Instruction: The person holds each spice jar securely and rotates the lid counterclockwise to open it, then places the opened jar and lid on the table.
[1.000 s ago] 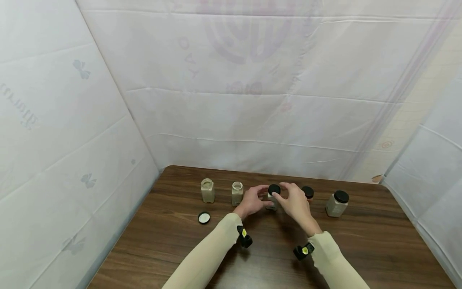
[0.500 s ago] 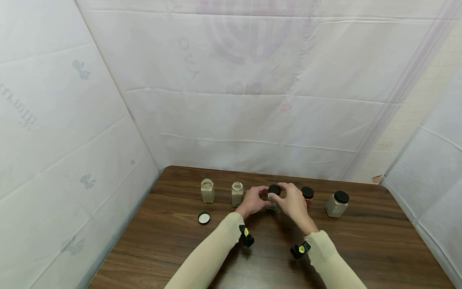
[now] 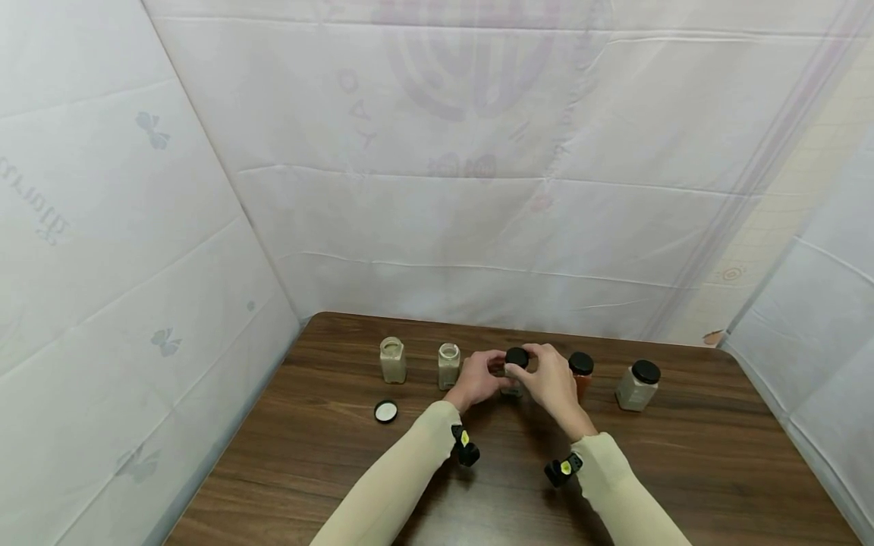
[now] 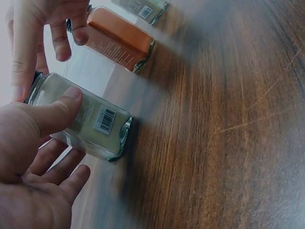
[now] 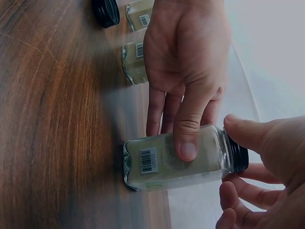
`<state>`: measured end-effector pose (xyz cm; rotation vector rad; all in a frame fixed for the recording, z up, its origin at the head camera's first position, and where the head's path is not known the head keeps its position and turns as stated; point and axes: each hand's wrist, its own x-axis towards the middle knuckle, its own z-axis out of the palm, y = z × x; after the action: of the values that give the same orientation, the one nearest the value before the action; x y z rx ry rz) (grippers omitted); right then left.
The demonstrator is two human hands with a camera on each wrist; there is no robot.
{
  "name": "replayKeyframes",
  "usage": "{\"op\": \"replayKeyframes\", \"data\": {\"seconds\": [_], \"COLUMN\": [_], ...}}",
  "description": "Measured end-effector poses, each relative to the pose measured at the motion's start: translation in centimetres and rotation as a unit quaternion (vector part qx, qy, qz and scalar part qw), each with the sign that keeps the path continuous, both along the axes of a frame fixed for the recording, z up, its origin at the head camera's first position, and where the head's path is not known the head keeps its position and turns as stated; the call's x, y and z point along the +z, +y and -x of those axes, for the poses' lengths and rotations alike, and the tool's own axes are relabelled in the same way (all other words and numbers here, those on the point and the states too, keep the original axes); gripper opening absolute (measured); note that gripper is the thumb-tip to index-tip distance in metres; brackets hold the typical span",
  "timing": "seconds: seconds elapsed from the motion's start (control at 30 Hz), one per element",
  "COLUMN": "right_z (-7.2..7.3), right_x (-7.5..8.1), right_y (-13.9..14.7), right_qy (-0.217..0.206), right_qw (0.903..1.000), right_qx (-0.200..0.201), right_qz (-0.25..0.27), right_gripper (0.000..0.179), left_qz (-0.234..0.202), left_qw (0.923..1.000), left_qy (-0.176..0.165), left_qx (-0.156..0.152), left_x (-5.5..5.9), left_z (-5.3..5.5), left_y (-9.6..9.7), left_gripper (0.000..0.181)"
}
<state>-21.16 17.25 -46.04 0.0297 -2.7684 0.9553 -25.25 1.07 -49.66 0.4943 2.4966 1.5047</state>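
A clear glass jar of pale greenish powder (image 5: pixel 167 164) stands upright on the table, a barcode label low on its side. My left hand (image 3: pixel 476 381) holds its body, thumb on one face and fingers round the other side. At the top, the thumb and fingers of my right hand (image 3: pixel 554 385) grip the black screw lid (image 5: pixel 238 156), which sits on the jar's neck. Just right of that hand is a jar of orange powder (image 4: pixel 119 38) with a black lid.
Two lidless jars, a left one (image 3: pixel 393 365) and a nearer one (image 3: pixel 448 368), stand left of my hands. A loose black lid (image 3: pixel 385 412) lies white inside up before them. Far right stands another black-lidded jar (image 3: pixel 636 390). White cloth (image 3: pixel 437 227) hangs behind the wooden table (image 3: pixel 328 455).
My right hand has shifted slightly left with the lid, and more of the orange jar shows beside it. The left hand keeps its hold on the jar, almost still.
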Motion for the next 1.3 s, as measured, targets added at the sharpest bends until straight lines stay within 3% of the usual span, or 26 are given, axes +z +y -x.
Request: {"op": "replayKeyframes", "data": {"seconds": [0.43, 1.03, 1.3], "right_z": [0.28, 0.45, 0.55], "right_x": [-0.09, -0.30, -0.75], "right_y": [-0.58, -0.65, -0.40], "right_qy": [0.005, 0.002, 0.028], "right_qw": [0.9998, 0.9997, 0.9989], "right_qx": [0.008, 0.010, 0.025], "right_qz": [0.017, 0.023, 0.029], "right_gripper": [0.053, 0.051, 0.049], "left_qz": [-0.010, 0.014, 0.011], "left_qw": [0.9999, 0.9995, 0.9994], "left_qy": [0.009, 0.022, 0.028], "left_qx": [0.010, 0.015, 0.014], "left_x": [0.34, 0.27, 0.25], "left_z": [-0.21, -0.32, -0.44], "left_y": [-0.23, -0.26, -0.26], "left_gripper": [0.043, 0.045, 0.043]}}
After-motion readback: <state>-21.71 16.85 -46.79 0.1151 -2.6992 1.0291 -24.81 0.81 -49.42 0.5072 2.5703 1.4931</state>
